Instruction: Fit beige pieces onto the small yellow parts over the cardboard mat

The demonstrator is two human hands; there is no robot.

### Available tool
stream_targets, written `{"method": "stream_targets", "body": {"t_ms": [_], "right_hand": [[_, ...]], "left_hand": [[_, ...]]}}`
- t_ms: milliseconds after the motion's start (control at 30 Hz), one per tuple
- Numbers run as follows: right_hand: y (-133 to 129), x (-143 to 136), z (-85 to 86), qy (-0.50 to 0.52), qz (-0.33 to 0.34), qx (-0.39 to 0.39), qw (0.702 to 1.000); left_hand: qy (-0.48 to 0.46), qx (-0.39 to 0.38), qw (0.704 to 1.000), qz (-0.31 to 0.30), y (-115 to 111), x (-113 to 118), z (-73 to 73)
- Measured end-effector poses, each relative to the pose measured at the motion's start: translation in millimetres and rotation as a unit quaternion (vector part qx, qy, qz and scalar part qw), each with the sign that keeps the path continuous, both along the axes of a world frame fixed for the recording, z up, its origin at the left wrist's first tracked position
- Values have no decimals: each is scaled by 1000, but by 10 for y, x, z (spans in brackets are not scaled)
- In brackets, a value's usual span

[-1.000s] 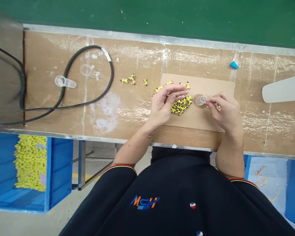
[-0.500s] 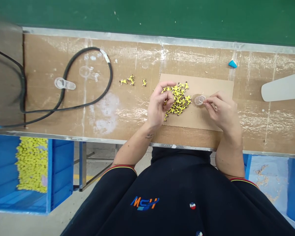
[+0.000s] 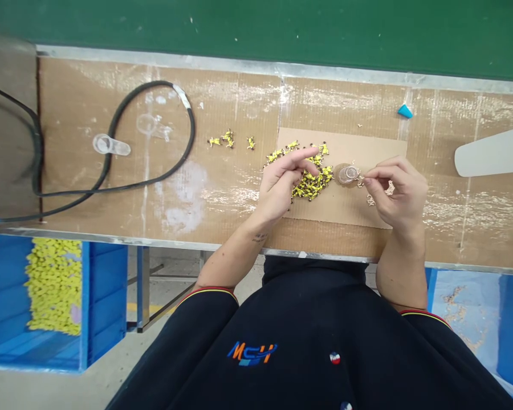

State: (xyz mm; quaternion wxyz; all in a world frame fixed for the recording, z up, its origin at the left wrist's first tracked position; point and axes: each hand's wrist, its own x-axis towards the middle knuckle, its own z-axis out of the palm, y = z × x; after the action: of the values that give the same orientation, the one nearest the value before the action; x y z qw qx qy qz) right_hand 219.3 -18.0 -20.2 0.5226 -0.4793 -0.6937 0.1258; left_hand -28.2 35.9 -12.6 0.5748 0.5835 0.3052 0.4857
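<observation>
My left hand (image 3: 284,185) hovers over a pile of small yellow figures with dark ends (image 3: 314,185). Its index finger stretches out to the right while the other fingers bend, and I see nothing held in it. Thumb and index finger of my right hand (image 3: 397,191) are pinched together just right of a small clear round cup (image 3: 347,173). Whatever lies between those fingertips is too small to make out. Small pale pieces (image 3: 371,200) lie beneath and beside that hand, partly covered by it. Pile, cup and pale pieces rest on a cardboard sheet (image 3: 346,209).
Several loose yellow figures (image 3: 227,136) lie left of the sheet. A black cable (image 3: 122,114) loops across the left side, near a clear plastic piece (image 3: 111,146). A blue cone (image 3: 404,111) and a white object (image 3: 491,152) are at right. Below stands a blue bin (image 3: 105,296) of yellow pieces.
My right hand has drawn back to the right from the cup, uncovering pale pieces. My left index finger has straightened and reached right over the pile.
</observation>
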Motion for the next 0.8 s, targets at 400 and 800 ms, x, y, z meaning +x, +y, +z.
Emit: {"method": "stream_targets", "body": {"t_ms": [400, 800], "right_hand": [[-26, -50, -5, 99, 47, 21, 994], [-48, -248, 39, 106, 94, 10, 990]], "left_hand": [[-56, 16, 996, -63, -62, 88, 35], [-76, -76, 990, -90, -135, 146, 135]]}}
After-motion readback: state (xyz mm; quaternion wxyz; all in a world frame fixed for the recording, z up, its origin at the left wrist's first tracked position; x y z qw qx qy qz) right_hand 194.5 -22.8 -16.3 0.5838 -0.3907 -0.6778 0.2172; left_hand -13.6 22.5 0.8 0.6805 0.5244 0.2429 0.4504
